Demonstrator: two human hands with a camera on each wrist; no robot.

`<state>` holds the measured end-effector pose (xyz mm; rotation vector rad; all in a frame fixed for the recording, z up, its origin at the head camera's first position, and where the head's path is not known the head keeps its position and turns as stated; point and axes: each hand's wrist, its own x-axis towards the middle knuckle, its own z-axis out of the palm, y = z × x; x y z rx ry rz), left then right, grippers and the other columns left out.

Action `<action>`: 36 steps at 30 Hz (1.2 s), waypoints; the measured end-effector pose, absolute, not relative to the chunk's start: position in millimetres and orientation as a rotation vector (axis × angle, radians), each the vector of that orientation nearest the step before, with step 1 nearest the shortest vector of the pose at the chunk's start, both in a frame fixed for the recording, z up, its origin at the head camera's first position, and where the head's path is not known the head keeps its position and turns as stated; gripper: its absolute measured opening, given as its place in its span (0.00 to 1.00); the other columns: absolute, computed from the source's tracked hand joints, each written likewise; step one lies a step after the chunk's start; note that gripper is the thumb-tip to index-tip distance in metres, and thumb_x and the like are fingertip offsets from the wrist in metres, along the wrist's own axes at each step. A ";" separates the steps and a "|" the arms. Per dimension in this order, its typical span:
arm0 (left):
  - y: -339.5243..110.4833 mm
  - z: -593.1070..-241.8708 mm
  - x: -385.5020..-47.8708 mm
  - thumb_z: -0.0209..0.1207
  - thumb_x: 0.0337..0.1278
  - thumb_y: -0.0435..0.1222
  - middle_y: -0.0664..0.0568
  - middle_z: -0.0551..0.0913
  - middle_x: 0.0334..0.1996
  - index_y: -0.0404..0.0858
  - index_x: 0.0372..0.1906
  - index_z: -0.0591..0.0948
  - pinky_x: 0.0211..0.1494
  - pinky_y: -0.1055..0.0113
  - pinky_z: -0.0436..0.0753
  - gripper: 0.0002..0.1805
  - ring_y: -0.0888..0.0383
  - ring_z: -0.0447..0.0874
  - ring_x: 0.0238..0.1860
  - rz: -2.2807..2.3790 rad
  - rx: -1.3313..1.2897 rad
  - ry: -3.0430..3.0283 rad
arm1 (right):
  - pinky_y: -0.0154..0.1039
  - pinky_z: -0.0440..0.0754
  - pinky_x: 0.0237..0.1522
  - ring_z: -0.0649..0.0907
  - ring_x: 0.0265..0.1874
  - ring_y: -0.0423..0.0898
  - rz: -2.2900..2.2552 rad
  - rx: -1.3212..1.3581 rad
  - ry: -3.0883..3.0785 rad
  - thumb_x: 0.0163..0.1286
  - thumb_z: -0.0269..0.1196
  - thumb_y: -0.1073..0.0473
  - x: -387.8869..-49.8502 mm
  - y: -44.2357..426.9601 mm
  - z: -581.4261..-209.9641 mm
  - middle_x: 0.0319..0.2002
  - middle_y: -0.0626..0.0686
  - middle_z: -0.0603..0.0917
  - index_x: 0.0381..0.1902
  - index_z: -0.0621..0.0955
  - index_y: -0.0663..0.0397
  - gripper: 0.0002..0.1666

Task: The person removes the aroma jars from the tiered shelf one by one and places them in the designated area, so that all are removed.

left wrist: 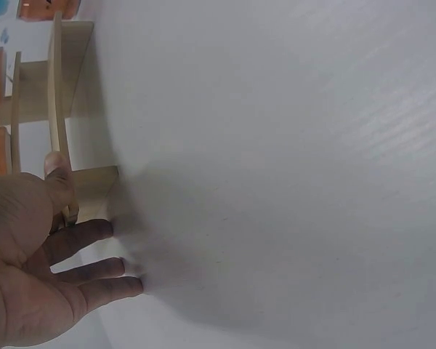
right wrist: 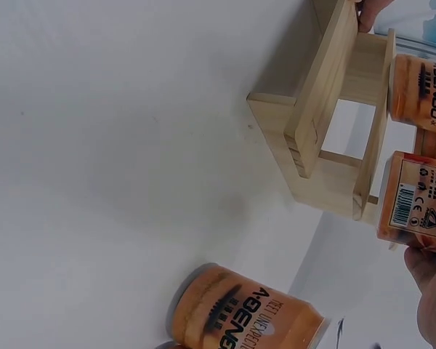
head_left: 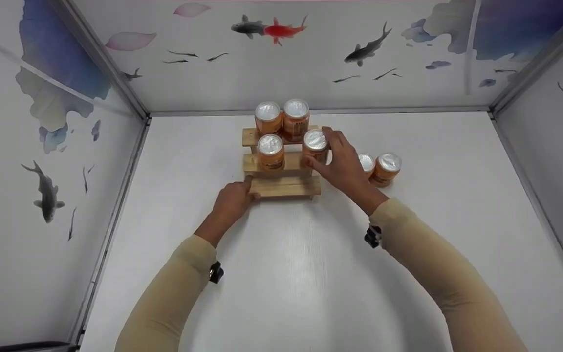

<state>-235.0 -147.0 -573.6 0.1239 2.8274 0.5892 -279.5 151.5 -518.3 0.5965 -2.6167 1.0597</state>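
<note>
Head view: an orange can (head_left: 315,142) is gripped by the right hand (head_left: 344,165) at the middle step (head_left: 293,162) of the wooden rack (head_left: 284,187); three cans (head_left: 270,154) are carried on the rack, two more cans (head_left: 385,169) on the tabletop (head_left: 271,264) to its right. Left wrist: the rack's lowest step (left wrist: 56,109) is pinched by the left hand (left wrist: 33,273). Right wrist: the gripped can's barcode (right wrist: 404,203) is shown.

Wooden rack (right wrist: 321,87), upper right; orange can (right wrist: 418,200) gripped by the right hand (right wrist: 434,298), right edge; another can (right wrist: 240,309), bottom centre.
</note>
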 end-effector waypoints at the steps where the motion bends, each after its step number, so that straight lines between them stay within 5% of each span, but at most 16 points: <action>1: -147.0 -573.5 -235.0 0.62 0.82 0.48 0.33 0.90 0.61 0.33 0.83 0.70 0.64 0.44 0.86 0.37 0.39 0.90 0.62 0.589 0.121 2.824 | 0.59 0.86 0.60 0.86 0.60 0.62 1.057 0.596 -2.612 0.72 0.79 0.54 -279.5 153.1 -517.9 0.66 0.68 0.81 0.80 0.68 0.67 0.49; 20: -147.3 -573.9 -235.3 0.60 0.83 0.50 0.34 0.87 0.66 0.34 0.85 0.67 0.69 0.44 0.84 0.39 0.39 0.87 0.68 0.607 0.099 2.795 | 0.61 0.84 0.66 0.84 0.66 0.64 1.057 0.500 -2.632 0.72 0.79 0.52 -281.2 187.0 -506.5 0.67 0.67 0.80 0.81 0.67 0.63 0.50; 36: -146.1 -575.3 -235.4 0.61 0.82 0.50 0.35 0.90 0.58 0.35 0.84 0.70 0.61 0.45 0.86 0.37 0.43 0.90 0.56 0.563 0.096 2.822 | 0.62 0.85 0.67 0.85 0.66 0.64 1.036 0.422 -2.613 0.72 0.79 0.53 -279.5 211.4 -501.2 0.67 0.67 0.80 0.80 0.68 0.65 0.49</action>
